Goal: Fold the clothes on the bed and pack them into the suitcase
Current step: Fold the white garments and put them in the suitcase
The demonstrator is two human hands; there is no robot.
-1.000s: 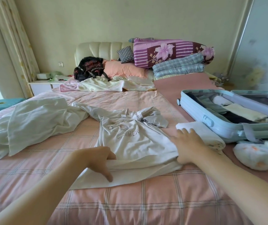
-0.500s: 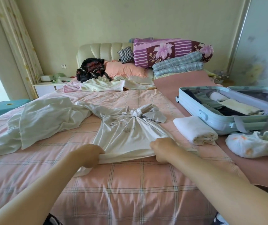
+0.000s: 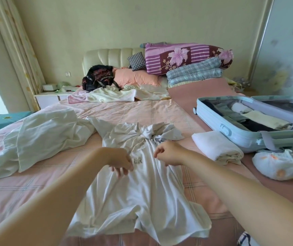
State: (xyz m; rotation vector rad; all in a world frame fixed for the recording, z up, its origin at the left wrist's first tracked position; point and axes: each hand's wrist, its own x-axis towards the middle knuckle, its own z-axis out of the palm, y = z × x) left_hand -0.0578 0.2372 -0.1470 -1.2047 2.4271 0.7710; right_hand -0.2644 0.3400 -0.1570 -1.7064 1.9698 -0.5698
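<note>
Well, the white shirt (image 3: 142, 197) lies on the pink bed (image 3: 35, 192) in the middle of the frame. Its long way runs from the bottom edge up to its bunched top. Both hands sit over its middle. The left hand (image 3: 120, 161) touches the cloth with bent fingers; I cannot tell if it pinches. The right hand (image 3: 167, 153) is loosely curled and holds nothing. The open suitcase (image 3: 213, 119) is at the right, nearer the right hand.
</note>
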